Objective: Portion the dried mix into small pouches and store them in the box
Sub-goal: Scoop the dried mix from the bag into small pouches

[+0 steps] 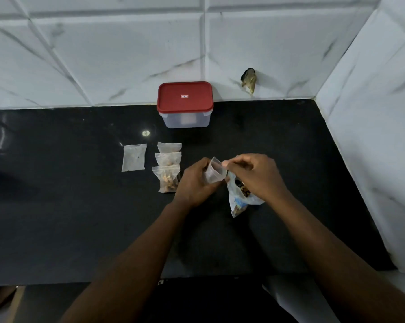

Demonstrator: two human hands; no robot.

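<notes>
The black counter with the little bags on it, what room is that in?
Most likely a home kitchen. The glossy black countertop meets white marble-look wall tiles, and a red-lidded plastic storage box stands at the back, near filled pouches of dried mix.

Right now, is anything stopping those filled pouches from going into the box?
Yes, the red lid sits closed on the box, at the wall behind the filled pouches. Nothing visible lies on the counter between them.

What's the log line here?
step: opening pouch | left hand: holds pouch | right hand: pinches rim | bag: open | filled pouches: set aside | box: lidded
</notes>
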